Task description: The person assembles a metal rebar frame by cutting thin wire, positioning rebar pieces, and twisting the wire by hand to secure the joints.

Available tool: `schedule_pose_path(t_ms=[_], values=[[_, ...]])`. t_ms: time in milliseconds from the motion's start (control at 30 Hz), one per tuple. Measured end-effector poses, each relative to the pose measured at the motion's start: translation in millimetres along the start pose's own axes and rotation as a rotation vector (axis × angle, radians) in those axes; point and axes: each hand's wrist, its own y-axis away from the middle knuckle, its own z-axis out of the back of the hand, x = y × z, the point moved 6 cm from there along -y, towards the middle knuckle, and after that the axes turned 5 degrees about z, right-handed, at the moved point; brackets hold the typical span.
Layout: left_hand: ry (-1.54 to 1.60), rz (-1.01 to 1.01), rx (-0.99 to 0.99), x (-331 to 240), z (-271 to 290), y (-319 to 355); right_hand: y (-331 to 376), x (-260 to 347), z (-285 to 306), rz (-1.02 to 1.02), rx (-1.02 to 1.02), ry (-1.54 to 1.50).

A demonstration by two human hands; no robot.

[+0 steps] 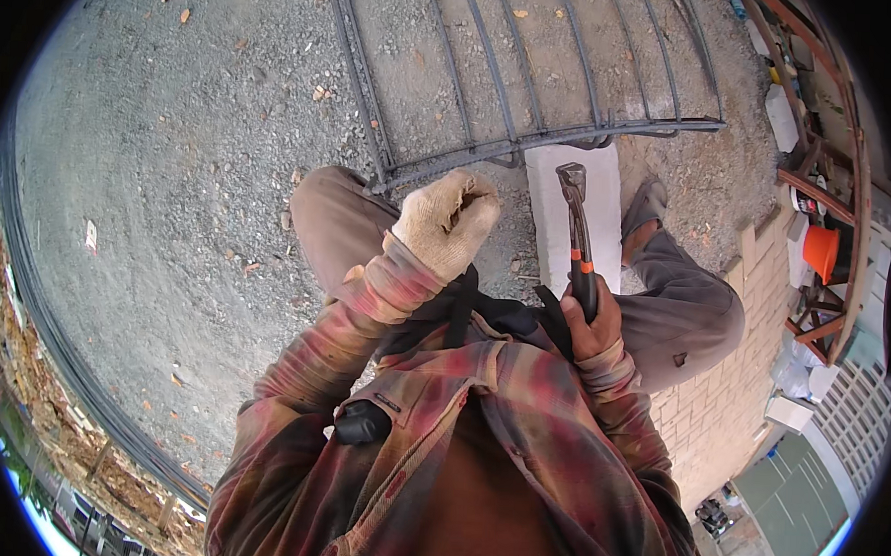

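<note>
One dark steel pincer tool with black-and-orange handles (578, 234) is clasped in the bare right hand (595, 324), its head pointed toward a grey steel-bar frame (541, 139); left of the tool, the cream-gloved left hand (442, 226) is curled, any contents hidden.

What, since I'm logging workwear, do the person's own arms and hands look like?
The left hand wears a cream knit glove, soiled, with a ragged dark gap near its end. The right hand has no glove. The left sleeve and right sleeve are long plaid cloth in faded red, brown and olive, rumpled toward the cuffs.
</note>
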Motion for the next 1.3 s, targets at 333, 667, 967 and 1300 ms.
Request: schedule_pose_path(t_ms=[333, 667, 967, 1300], values=[[-0.535, 0.040, -0.069, 26.8, -3.5, -71.4, -28.8, -37.1, -21.8, 0.051, -0.290, 0.176], [-0.787, 0.164, 0.054, 18.0, -18.2, -73.7, -16.4, 28.5, 65.1, 0.080, -0.358, -0.164], [-0.806, 0.056, -0.077, 14.5, -39.3, -74.5, -93.8, -87.1, 351.4, -0.089, -0.677, -0.145], [-0.676, 0.115, -0.328, 22.5, -26.8, -73.0, -192.4, -353.4, 347.9, -0.727, -0.670, 0.319]])
